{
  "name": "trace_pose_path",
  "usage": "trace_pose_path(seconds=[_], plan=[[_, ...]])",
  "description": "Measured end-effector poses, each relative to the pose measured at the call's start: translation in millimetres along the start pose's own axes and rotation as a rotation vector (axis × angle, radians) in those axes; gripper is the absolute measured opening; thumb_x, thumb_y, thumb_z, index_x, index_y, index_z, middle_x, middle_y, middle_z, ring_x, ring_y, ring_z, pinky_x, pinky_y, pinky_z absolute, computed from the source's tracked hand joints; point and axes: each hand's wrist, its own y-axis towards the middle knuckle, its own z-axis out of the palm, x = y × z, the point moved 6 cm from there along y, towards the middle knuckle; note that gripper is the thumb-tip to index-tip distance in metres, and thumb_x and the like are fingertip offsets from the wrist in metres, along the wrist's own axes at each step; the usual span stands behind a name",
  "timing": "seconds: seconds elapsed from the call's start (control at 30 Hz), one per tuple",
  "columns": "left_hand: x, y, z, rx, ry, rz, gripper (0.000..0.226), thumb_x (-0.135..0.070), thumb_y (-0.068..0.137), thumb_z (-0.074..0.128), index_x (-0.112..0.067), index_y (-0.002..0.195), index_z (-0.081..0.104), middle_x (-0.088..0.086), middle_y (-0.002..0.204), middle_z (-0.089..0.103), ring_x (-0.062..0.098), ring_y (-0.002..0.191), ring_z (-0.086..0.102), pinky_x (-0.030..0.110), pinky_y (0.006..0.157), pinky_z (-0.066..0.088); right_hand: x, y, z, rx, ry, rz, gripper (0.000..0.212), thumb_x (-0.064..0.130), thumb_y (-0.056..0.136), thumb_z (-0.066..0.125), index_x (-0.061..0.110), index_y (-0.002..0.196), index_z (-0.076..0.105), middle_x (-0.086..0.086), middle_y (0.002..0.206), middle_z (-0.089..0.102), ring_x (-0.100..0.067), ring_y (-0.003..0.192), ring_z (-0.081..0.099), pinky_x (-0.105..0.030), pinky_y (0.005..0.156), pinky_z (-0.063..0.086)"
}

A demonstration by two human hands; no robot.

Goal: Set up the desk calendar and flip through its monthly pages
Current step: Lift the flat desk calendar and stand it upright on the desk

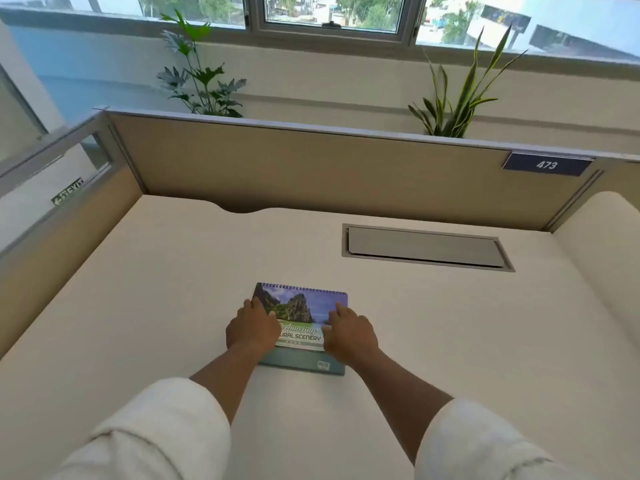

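Observation:
A spiral-bound desk calendar [300,306] lies flat on the white desk [173,289], its cover showing cliffs, sea and the words "Amazing Natural Scenery". The spiral edge points away from me and a teal base sticks out at the near edge. My left hand [252,328] rests on the calendar's left side, fingers laid over the cover and edge. On the right side my right hand [349,333] lies the same way. Both hands hide the cover's lower corners. Whether the fingers curl under the edges is hidden.
A grey cable hatch [424,247] is set into the desk at the back right. Beige partition walls [311,174] close the desk at the back and left, with a "473" plate [547,164]. Two potted plants stand behind the partition below windows.

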Motion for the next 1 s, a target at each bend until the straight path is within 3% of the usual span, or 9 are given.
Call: trace_pose_path(seconds=[0.1, 0.23, 0.33, 0.5, 0.63, 0.73, 0.8, 0.9, 1.0], plan=[[8.0, 3.7, 6.7, 0.060, -0.071, -0.097, 0.049, -0.034, 0.096, 0.040, -0.007, 0.138, 0.038, 0.012, 0.135, 0.050, 0.032, 0.118, 0.054, 0.041, 0.091, 0.047, -5.8, 0.6, 5.0, 0.011, 0.035, 0.059, 0.044, 0.036, 0.096, 0.045, 0.016, 0.136, 0.049, -0.007, 0.145, 0.044, -0.028, 0.127, 0.047, -0.041, 0.099, 0.042], [20.2, 5.1, 14.0, 0.077, -0.119, -0.200, 0.041, -0.030, 0.089, 0.049, -0.011, 0.124, 0.047, 0.011, 0.115, 0.063, 0.031, 0.101, 0.062, 0.035, 0.081, 0.051, -12.0, 0.8, 13.8, 0.050, 0.154, 0.131, 0.048, 0.030, 0.092, 0.054, 0.018, 0.137, 0.046, -0.008, 0.144, 0.044, -0.029, 0.124, 0.049, -0.040, 0.096, 0.046], [28.9, 6.3, 14.5, 0.034, -0.155, -0.276, 0.039, -0.030, 0.086, 0.052, -0.010, 0.120, 0.051, 0.011, 0.119, 0.061, 0.031, 0.104, 0.061, 0.035, 0.080, 0.049, -18.8, 3.1, 17.7, 0.052, 0.258, 0.202, 0.048, 0.028, 0.089, 0.056, 0.020, 0.136, 0.047, -0.010, 0.132, 0.050, -0.029, 0.119, 0.052, -0.039, 0.095, 0.047], [37.0, 10.1, 22.0, 0.031, -0.169, -0.321, 0.047, -0.031, 0.084, 0.055, -0.009, 0.125, 0.050, 0.012, 0.124, 0.057, 0.031, 0.110, 0.058, 0.039, 0.086, 0.051, -27.6, 8.0, 22.4, 0.055, 0.424, 0.338, 0.044, 0.025, 0.086, 0.056, 0.009, 0.126, 0.051, -0.014, 0.124, 0.054, -0.030, 0.117, 0.055, -0.038, 0.096, 0.049], [37.8, 10.9, 28.6, 0.040, -0.191, -0.329, 0.048, -0.033, 0.085, 0.057, -0.009, 0.126, 0.049, 0.012, 0.125, 0.057, 0.031, 0.110, 0.058, 0.038, 0.084, 0.049, -32.8, 15.3, 22.2, 0.015, 0.537, 0.407, 0.034, 0.018, 0.083, 0.058, 0.004, 0.114, 0.055, -0.016, 0.118, 0.058, -0.031, 0.107, 0.060, -0.030, 0.080, 0.048], [39.2, 12.0, 31.8, 0.022, -0.226, -0.333, 0.048, -0.032, 0.086, 0.057, -0.009, 0.127, 0.050, 0.013, 0.125, 0.056, 0.032, 0.112, 0.055, 0.040, 0.085, 0.047, -36.9, 16.8, 23.0, 0.019, 0.649, 0.502, 0.035, 0.017, 0.083, 0.058, 0.002, 0.114, 0.053, -0.015, 0.116, 0.058, -0.030, 0.107, 0.060, -0.033, 0.081, 0.050], [42.4, 14.1, 33.1, 0.021, -0.261, -0.348, 0.049, -0.031, 0.086, 0.055, -0.010, 0.130, 0.049, 0.014, 0.128, 0.055, 0.033, 0.116, 0.050, 0.041, 0.089, 0.045, -41.3, 17.6, 24.0, 0.019, 0.743, 0.565, 0.033, 0.015, 0.082, 0.059, 0.001, 0.112, 0.053, -0.013, 0.110, 0.060, -0.028, 0.100, 0.061, -0.030, 0.072, 0.048], [51.3, 18.7, 33.0, 0.031, -0.304, -0.414, 0.048, -0.032, 0.088, 0.051, -0.011, 0.131, 0.050, 0.015, 0.128, 0.053, 0.033, 0.117, 0.047, 0.042, 0.092, 0.045, -48.1, 17.0, 26.8, 0.021, 0.857, 0.634, 0.010, 0.008, 0.082, 0.061, 0.004, 0.088, 0.054, -0.007, 0.083, 0.058, -0.021, 0.073, 0.055, -0.027, 0.058, 0.040], [58.7, 22.4, 31.4, 0.053, -0.315, -0.486, 0.044, -0.035, 0.089, 0.045, -0.008, 0.121, 0.058, 0.016, 0.117, 0.056, 0.033, 0.107, 0.050, 0.043, 0.090, 0.048, -48.7, 19.0, 29.9, 0.055, 0.910, 0.661, 0.012, 0.006, 0.086, 0.063, 0.006, 0.079, 0.053, -0.010, 0.084, 0.059, -0.025, 0.080, 0.056, -0.033, 0.067, 0.043]])
